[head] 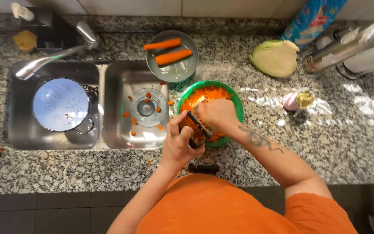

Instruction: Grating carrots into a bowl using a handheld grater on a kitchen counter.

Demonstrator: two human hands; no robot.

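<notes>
Left hand point(179, 145) grips grater point(195, 128), tilted over green bowl point(234, 100) so shreds drop in; right hand point(215, 115) closed, presses carrot piece, mostly hidden, onto it.

A home kitchen is indicated. A speckled granite counter point(282, 147) is fitted with a steel double sink point(109, 108) and tap point(53, 56) at ten o'clock. A colander point(61, 104), carrots on a plate point(172, 56) and half a cabbage point(275, 57) at one o'clock are noted.
</notes>
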